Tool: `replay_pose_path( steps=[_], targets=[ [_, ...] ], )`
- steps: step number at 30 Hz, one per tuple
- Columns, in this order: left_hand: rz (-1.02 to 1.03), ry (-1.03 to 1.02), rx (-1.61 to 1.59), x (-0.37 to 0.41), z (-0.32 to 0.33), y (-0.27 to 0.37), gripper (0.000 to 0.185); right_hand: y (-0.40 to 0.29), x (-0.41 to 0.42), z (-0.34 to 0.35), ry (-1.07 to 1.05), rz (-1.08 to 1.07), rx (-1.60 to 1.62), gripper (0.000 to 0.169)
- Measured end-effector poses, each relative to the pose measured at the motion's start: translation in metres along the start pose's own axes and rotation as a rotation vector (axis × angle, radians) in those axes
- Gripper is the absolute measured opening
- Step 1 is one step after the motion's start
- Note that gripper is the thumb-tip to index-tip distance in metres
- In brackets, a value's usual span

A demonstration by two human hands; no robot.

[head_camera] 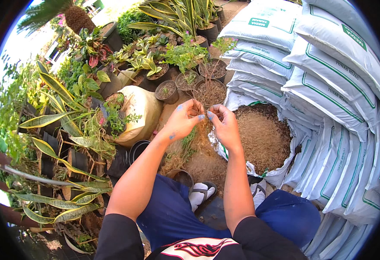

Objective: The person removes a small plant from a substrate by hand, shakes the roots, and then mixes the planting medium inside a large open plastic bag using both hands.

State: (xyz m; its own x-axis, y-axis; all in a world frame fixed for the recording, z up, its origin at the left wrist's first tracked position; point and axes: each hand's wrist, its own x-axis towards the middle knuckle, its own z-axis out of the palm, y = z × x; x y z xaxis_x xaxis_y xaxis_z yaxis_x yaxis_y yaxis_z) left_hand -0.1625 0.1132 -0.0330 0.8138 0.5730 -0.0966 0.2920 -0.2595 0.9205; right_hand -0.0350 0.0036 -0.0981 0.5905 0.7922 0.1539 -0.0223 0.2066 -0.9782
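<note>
My left hand (185,118) and my right hand (222,122) meet in front of me, fingertips pinched and almost touching. Thin brown plant strands (203,133), apparently roots or dry stems, hang between and below them; the fingers partly hide the gripped part. Blue stains mark the fingertips of both hands. Just beyond the hands stands a black plastic pot (210,92) filled with soil and thin stems. Right of my right hand, an opened white sack (282,165) holds brown growing medium (263,136). Uprooted green plants (187,146) lie on the ground beneath my left hand.
Stacked white sacks of planting medium (332,97) wall off the right side. Leaning on the left is a full cream sack (138,113), near snake plants (60,120). Smaller potted seedlings (166,92) stand ahead. An upright black pot (180,177) sits by my foot.
</note>
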Motion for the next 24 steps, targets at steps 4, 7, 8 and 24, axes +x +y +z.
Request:
replay_pose_path(
  steps=[4, 7, 8, 24],
  targets=[
    [-0.029, 0.005, -0.106, 0.004, 0.001, -0.001, 0.017, 0.005, 0.002, -0.009, 0.014, 0.031, 0.055, 0.014],
    [-0.027, 0.042, -0.176, 0.007, 0.001, -0.001, 0.017, 0.003, 0.004, -0.013, 0.032, 0.053, 0.119, 0.013],
    [-0.038, 0.052, -0.225, 0.007, 0.002, 0.000, 0.017, 0.004, 0.004, -0.014, 0.044, 0.049, 0.120, 0.013],
    [-0.078, 0.074, -0.804, 0.010, 0.012, 0.005, 0.011, 0.005, 0.002, -0.010, 0.178, 0.014, 0.202, 0.019]
  ],
)
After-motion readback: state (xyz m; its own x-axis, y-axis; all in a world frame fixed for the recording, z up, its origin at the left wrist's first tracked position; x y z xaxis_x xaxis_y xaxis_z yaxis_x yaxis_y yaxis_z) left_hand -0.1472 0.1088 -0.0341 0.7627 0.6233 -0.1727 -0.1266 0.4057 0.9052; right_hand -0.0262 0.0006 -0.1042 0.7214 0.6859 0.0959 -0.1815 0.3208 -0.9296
